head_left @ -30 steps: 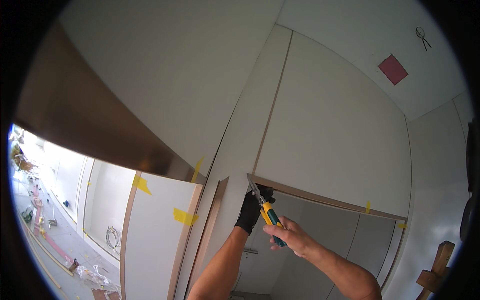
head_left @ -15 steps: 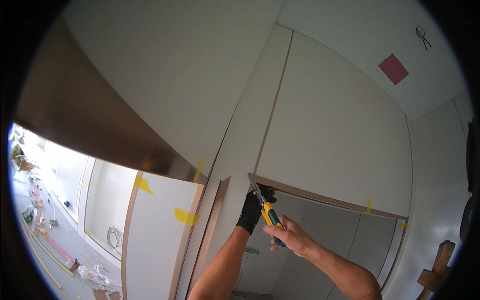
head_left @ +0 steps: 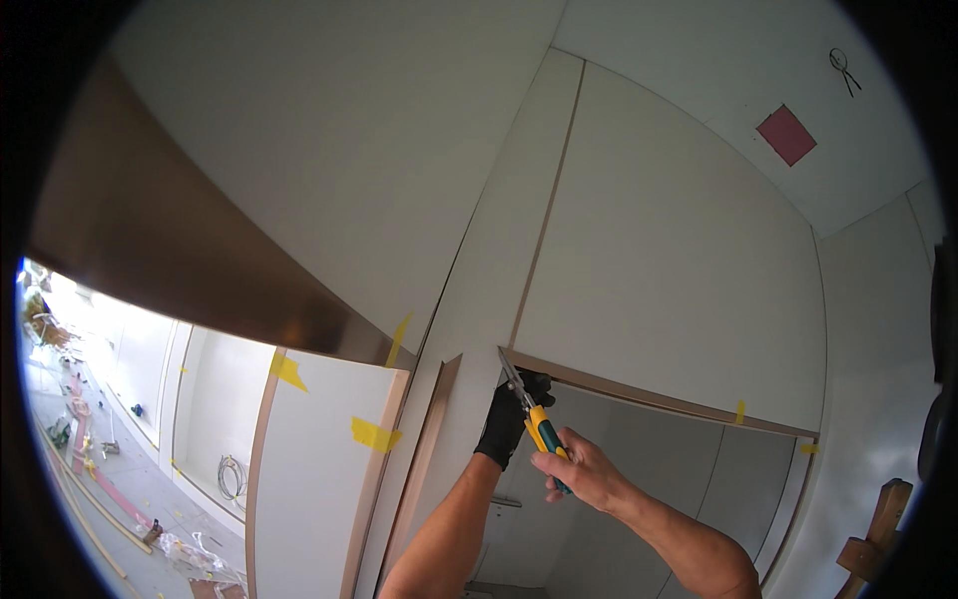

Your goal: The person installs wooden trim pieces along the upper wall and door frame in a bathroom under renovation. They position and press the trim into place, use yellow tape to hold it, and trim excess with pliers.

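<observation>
My bare right hand (head_left: 591, 471) is closed around the yellow and green handles of a pair of metal snips (head_left: 540, 424). Their long grey blades point up and left, with the tip at the left end of a bronze trim strip (head_left: 639, 387) along the top of an opening. Behind the blades, my left hand (head_left: 509, 419) wears a black glove, raised just under that end of the strip. Its fingers look curled; what they hold is hidden by the snips and the dark glove.
Vertical bronze trim (head_left: 427, 439) runs down left of the opening. Yellow tape (head_left: 375, 434) marks the white panel beside it. A wide bronze band (head_left: 230, 240) crosses at upper left. Loose strips and plastic (head_left: 190, 549) litter the floor. A wooden piece (head_left: 878, 529) stands at lower right.
Both hands and the snips hold nearly the same place at the strip's end. The whole view has shifted very slightly.
</observation>
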The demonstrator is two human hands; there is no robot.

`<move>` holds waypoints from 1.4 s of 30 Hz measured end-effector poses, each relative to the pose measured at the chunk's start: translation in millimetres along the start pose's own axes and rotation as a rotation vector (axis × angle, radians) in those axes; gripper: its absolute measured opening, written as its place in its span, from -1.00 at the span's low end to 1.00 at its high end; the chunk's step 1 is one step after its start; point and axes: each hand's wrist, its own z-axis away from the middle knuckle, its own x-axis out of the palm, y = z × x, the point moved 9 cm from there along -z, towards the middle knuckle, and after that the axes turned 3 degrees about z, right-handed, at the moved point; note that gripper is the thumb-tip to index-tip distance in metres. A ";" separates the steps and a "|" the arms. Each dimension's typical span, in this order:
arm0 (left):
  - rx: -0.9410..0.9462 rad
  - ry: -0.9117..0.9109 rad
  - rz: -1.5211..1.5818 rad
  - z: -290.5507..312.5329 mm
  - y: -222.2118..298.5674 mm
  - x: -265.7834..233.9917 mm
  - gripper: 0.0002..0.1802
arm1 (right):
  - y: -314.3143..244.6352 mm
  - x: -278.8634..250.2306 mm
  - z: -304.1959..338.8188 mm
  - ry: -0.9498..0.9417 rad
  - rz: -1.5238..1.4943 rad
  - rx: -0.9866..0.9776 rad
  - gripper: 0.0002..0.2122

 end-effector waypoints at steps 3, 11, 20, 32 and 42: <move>-0.006 -0.006 0.055 -1.8 -3.1 -1.7 -0.73 | -3.2 0.6 1.7 0.011 0.023 0.001 -0.65; 0.020 -0.007 0.113 -7.7 -12.4 -10.5 -0.69 | 3.6 -3.0 1.7 0.061 -0.033 -0.020 -0.62; -0.002 -0.045 0.074 0.0 -7.6 -3.7 -0.65 | 11.7 1.5 -3.1 0.074 -0.086 0.045 -0.67; -0.131 -0.087 0.066 33.0 -16.9 -12.5 -0.60 | 21.7 4.9 -22.1 0.227 0.143 -0.105 -0.48; 0.002 -0.251 0.001 71.6 6.7 0.3 -0.33 | 14.4 16.0 -17.4 0.295 0.205 -0.214 -0.59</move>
